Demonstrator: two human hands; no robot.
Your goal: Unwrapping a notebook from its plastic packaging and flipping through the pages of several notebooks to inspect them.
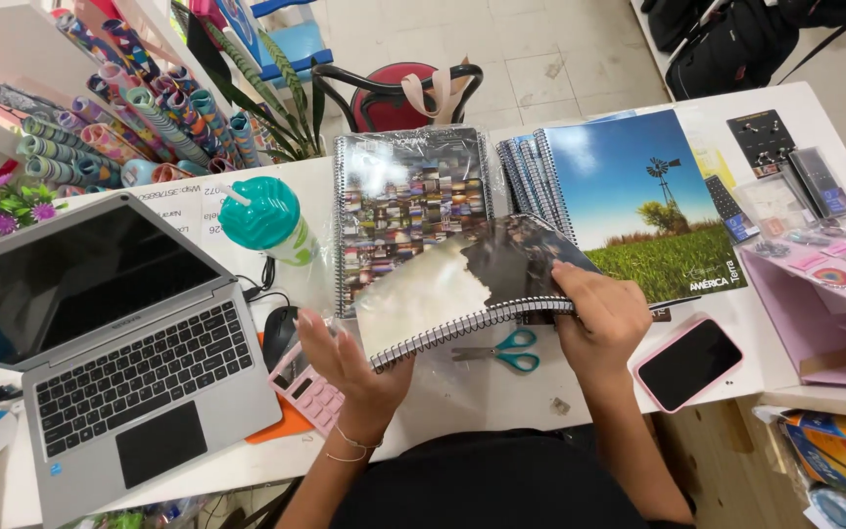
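Head view, looking down on a white bench [501, 397] w/ a person seated at its near edge. Both hands hold a spiral notebook [467, 284] just above the bench, near the middle of the near edge, spiral side toward the person, cover glossy w/ strong glare on its left half. Left hand [350, 360] is under the notebook's left corner, palm up, fingers spread, supporting rather than clenched. Right hand [604, 318] grips the right end at the spiral, fingers curled over the cover.

Directly below the notebook, on the bench, lie teal-handled scissors [509, 351], between the two hands. A pink calculator [304, 387] sits just left of the left wrist, touching an orange pad beneath it; a black mouse [279, 333] is just behind it. An open grey laptop [110, 338] fills the left part of the bench. A bottle w/ a teal lid [266, 220] stands behind the mouse.

Further back, a spiral notebook w/ a mosaic cover [408, 196] lies flat; beside it to the right, a stack of notebooks topped by a windmill-and-field cover [638, 196]. A phone in a pink case [687, 362], screen dark, lies just right of the right hand, near the bench's right near corner. Rolls of wrapping paper [129, 108] are stacked at the far left corner.
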